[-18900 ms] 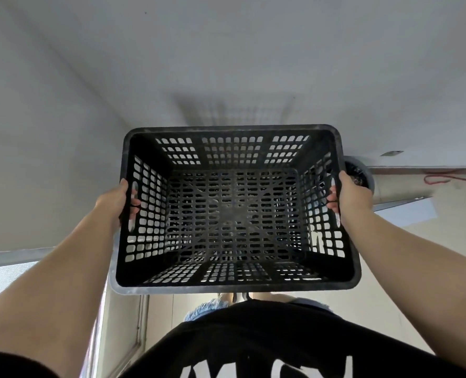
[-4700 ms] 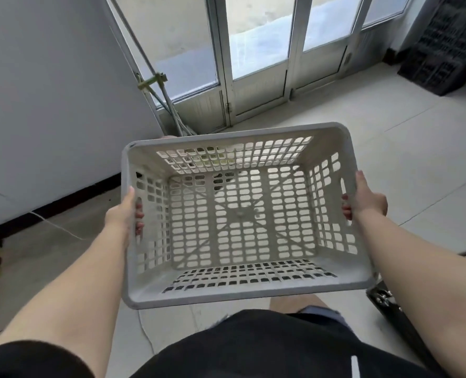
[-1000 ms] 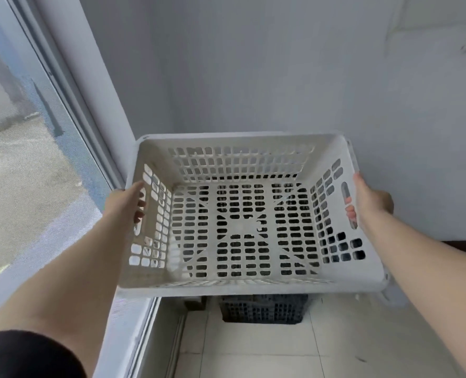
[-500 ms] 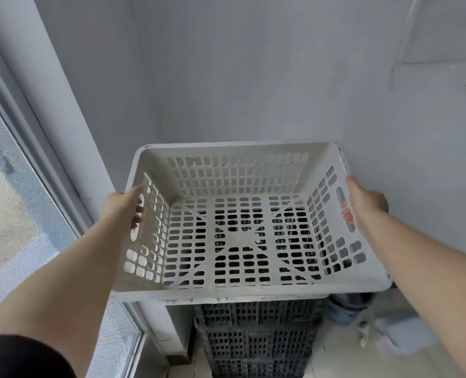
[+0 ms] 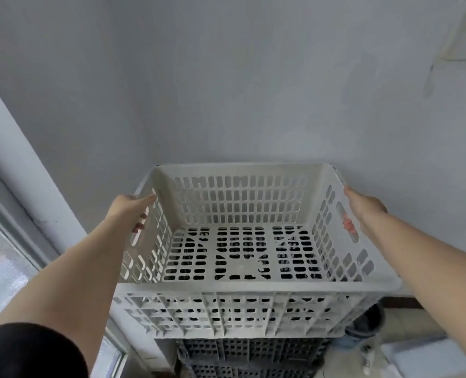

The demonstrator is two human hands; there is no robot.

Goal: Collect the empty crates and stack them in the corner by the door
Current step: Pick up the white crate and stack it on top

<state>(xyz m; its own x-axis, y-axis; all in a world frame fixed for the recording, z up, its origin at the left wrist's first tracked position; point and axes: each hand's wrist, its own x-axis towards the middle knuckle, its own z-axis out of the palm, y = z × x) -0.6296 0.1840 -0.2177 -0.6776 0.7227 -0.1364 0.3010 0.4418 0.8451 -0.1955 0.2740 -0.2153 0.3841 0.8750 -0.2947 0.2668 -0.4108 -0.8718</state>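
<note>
I hold an empty white perforated crate point(image 5: 240, 208) out in front of me, level, close to the corner wall. My left hand point(image 5: 129, 210) grips its left side at the handle slot. My right hand point(image 5: 362, 208) grips the right side, fingertips showing through the slot. Directly below the white crate stands a stack of black perforated crates point(image 5: 251, 356). The white crate's base sits at or just above the top black crate; I cannot tell whether they touch.
A grey wall point(image 5: 253, 91) is right behind the crate. A glass door frame point(image 5: 11, 214) runs down the left. On the floor at lower right are a dark bucket point(image 5: 365, 323), a small bottle point(image 5: 366, 358) and a white flat thing point(image 5: 428, 358).
The white crate has moved forward and down over the black stack, closer to the wall. Both hands keep the same grip on its sides.
</note>
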